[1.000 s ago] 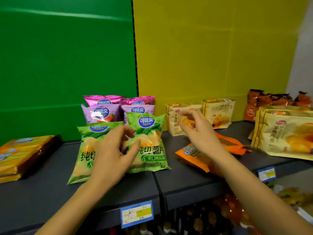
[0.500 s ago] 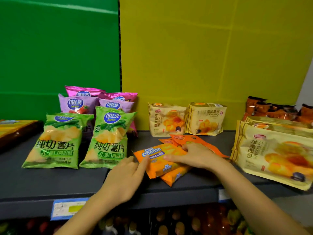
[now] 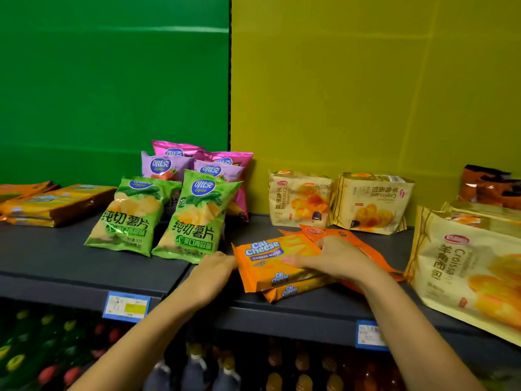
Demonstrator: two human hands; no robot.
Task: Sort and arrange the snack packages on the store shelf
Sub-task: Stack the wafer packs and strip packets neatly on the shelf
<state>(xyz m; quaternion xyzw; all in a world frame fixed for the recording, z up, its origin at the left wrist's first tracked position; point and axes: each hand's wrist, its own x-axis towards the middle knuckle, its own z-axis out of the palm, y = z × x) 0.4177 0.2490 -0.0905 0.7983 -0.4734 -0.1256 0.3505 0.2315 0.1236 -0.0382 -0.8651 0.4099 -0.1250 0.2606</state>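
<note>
Both hands have closed in: left hand (image 3: 210,273) flat against, right hand (image 3: 331,259) pressing the wafer packs (image 3: 277,263) mid-shelf (image 3: 84,266). Chip bags (image 3: 166,215) stand faced; wafers remain unstraightened.

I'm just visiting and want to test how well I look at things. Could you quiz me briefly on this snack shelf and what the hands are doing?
1. True or false: the right hand lies on top of the orange Cal Cheese packs.
2. What colour are the two chip bags at the front of the chip group: A green, B blue, C white?
3. Which hand touches the left edge of the Cal Cheese packs?

Key
1. True.
2. A, green; purple and pink bags stand behind them.
3. The left hand; whether it grips or only touches is unclear.
</note>
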